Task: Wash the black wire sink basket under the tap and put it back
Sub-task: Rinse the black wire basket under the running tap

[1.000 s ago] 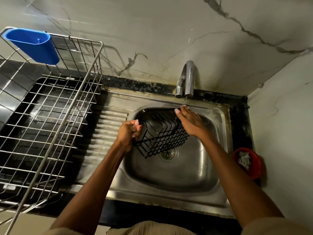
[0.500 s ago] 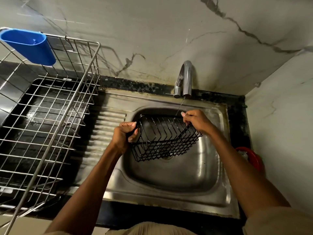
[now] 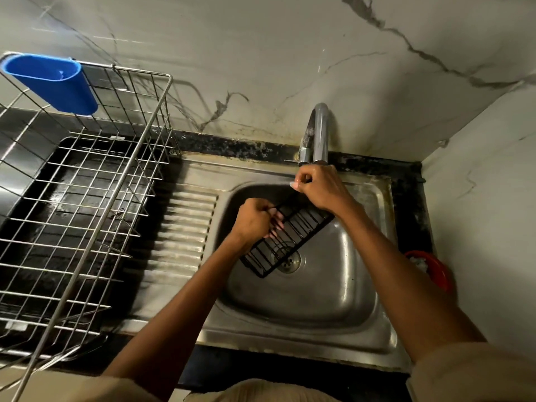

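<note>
The black wire sink basket (image 3: 285,242) is held tilted on edge over the steel sink (image 3: 327,288), its lower end above the drain. My left hand (image 3: 253,220) grips the basket's left rim with curled fingers. My right hand (image 3: 319,188) pinches the basket's upper far corner, just below the chrome tap (image 3: 317,134). No water stream is plainly visible at the spout.
A large steel wire dish rack (image 3: 87,216) stands on the black counter at the left, with a blue plastic cup (image 3: 55,82) hung on its back corner. A red bowl (image 3: 429,269) sits right of the sink. Marble walls close the back and right.
The basket has turned from lying open-side-up to standing on edge. My right hand rose toward the tap; my left hand moved right, over the bowl.
</note>
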`<state>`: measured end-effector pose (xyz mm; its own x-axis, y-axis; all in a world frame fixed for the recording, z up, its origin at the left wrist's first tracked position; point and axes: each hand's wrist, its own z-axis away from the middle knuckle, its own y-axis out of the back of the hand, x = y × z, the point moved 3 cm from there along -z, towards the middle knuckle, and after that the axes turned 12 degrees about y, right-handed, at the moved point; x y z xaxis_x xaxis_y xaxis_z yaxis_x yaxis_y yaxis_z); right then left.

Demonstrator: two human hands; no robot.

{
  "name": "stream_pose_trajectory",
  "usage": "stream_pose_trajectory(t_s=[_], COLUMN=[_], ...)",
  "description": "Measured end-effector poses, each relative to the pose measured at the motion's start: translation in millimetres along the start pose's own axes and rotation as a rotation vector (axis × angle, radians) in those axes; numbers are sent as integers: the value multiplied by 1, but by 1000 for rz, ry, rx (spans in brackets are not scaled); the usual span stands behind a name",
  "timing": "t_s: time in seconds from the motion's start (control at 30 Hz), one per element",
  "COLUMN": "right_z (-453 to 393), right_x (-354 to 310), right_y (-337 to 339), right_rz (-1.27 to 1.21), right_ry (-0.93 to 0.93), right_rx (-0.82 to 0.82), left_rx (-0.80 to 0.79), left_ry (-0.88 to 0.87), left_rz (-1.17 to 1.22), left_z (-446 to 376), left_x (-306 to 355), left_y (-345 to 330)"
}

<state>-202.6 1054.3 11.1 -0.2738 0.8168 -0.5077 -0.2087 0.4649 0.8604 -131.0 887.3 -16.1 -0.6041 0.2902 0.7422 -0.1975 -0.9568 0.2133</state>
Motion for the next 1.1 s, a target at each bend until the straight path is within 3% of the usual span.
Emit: stream_pose_trajectory(t_s=[0.1, 0.2, 0.33, 0.5, 0.7, 0.9, 1.03, 1.1], right_z=[5, 30, 54, 38, 66, 83, 109, 113], right_x=[-15, -34, -22, 30, -22, -11, -25, -14], right_y=[-19, -45, -47, -24, -51, -46, -50, -48], right_rz=[305, 431, 416, 214, 99, -72, 9, 36], right_ry=[76, 224, 302, -58, 204, -19, 76, 12], right_rx=[-86, -100, -132, -137, -255, -244, -224, -200], left_rx=[29, -12, -108, -219, -173, -148, -158, -165], left_ry=[8, 37, 108, 176, 187, 207, 205, 201], left_rz=[103, 244, 390, 530, 609, 802, 945, 1003], left_z=[-2, -3, 1, 11, 16, 18, 18, 20], left_x=[5, 4, -7, -7, -12, -15, -15, -14], left_y=[-1, -3, -5, -21, -30, -37, -36, -36])
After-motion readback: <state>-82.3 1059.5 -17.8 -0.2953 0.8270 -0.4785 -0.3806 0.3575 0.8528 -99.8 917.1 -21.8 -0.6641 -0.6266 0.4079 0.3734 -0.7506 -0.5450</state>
